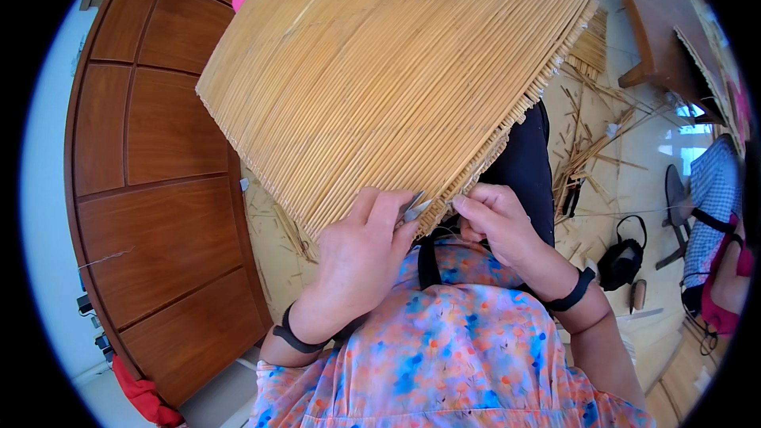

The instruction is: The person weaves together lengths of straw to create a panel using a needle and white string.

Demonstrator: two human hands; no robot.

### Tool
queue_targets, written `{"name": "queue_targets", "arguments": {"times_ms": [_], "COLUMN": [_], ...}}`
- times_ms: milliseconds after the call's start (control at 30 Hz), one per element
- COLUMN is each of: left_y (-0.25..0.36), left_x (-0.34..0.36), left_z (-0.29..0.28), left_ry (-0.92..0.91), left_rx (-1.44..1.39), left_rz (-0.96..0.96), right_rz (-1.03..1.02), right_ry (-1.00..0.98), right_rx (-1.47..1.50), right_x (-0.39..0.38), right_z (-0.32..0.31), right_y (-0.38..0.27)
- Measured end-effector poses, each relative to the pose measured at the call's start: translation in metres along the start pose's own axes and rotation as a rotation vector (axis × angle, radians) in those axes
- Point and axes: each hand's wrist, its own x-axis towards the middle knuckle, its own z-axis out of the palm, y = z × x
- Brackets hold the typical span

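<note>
Head view shows the left hand (361, 257) pinching a small metal blade (414, 208) at the lower edge of the reed mat (380, 79) propped over the lap, the right hand (499, 222) pinching that edge beside it, apparently mid-trim, so any further cut needs the edge held steady.

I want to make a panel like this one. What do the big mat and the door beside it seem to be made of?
The mat looks like thin straw-coloured reed or bamboo sticks bound side by side, matt and unpainted, with cut ends showing along the edge. The door looks like reddish-brown wood with a smooth, slightly glossy finish and raised panels.
</note>
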Motion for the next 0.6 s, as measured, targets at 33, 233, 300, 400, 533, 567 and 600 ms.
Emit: {"name": "queue_targets", "arguments": {"times_ms": [33, 233, 300, 400, 533, 567, 600], "left_y": [0.002, 0.003, 0.002, 0.008, 0.017, 0.018, 0.02], "left_x": [0.002, 0.004, 0.003, 0.001, -0.001, -0.001, -0.002], "left_z": [0.003, 0.014, 0.015, 0.014, 0.014, 0.014, 0.013], "left_ry": [-0.006, 0.063, 0.066, 0.064, 0.091, 0.09, 0.104], "left_rx": [0.044, 0.153, 0.159, 0.163, 0.205, 0.208, 0.232], "left_rz": [-0.006, 0.075, 0.073, 0.041, 0.001, 0.0, 0.0], "right_rz": [0.009, -0.023, -0.025, -0.032, -0.061, -0.061, -0.07], "right_ry": [-0.008, 0.003, -0.006, -0.026, -0.066, -0.069, -0.075], "right_rx": [0.008, -0.14, -0.118, -0.113, -0.186, -0.183, -0.198], "right_x": [0.002, 0.007, 0.007, 0.007, 0.009, 0.009, 0.008], "right_z": [-0.001, -0.006, -0.006, -0.008, -0.01, -0.009, -0.008], "right_y": [0.0, 0.002, 0.001, 0.002, 0.002, 0.0, -0.002]}}
